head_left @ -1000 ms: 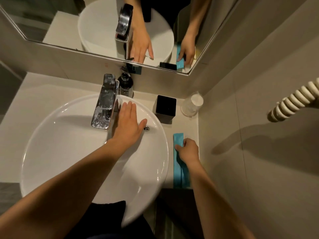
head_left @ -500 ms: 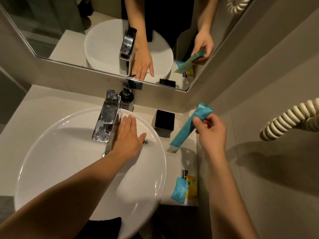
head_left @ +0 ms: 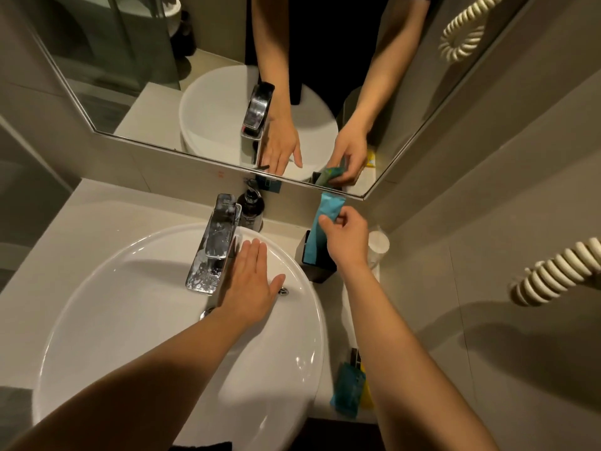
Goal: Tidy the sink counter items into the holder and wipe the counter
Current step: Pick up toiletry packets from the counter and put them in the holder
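Grey walls, mirror — dim light

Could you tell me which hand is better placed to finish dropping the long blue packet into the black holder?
Right: the right hand already pinches the blue packet upright over the black holder; the left hand lies flat in the sink.

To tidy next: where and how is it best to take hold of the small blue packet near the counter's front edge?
Probably pinch the small blue packet at its far short edge, coming from above with the right hand once free. It lies flat, overlapping a yellow packet, so a top pinch separates them.
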A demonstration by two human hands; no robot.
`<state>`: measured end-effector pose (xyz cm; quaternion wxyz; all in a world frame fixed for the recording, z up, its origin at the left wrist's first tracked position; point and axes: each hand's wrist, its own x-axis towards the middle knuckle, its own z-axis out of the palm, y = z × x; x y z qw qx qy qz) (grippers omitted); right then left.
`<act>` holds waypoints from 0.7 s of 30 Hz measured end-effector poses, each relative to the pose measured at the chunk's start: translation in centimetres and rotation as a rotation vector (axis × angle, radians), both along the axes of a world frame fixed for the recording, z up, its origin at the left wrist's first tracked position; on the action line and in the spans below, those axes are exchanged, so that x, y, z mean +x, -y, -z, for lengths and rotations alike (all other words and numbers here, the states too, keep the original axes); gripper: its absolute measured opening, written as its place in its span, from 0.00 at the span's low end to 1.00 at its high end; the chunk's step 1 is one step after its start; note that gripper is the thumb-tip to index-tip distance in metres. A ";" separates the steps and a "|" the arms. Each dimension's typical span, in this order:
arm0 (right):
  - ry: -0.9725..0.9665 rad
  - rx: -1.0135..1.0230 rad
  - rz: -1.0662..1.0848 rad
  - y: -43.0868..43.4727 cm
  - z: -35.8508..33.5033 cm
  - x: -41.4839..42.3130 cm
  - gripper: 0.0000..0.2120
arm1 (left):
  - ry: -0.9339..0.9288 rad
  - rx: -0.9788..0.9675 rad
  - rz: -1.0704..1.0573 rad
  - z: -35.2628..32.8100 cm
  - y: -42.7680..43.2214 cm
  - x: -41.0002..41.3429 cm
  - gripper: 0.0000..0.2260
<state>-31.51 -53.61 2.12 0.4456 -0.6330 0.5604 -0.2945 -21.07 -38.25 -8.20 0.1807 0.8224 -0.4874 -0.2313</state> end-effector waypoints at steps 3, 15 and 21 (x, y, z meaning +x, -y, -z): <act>-0.023 0.083 0.031 0.4 1.8 0.4 0.05 | 0.004 0.003 0.002 0.2 0.1 0.1 0.36; -0.006 0.151 0.061 1.9 3.0 0.2 0.08 | 0.034 0.016 0.004 0.3 0.0 0.0 0.36; 0.020 0.132 0.078 1.5 2.7 -1.4 0.16 | 0.052 0.042 0.003 -0.1 0.0 0.0 0.36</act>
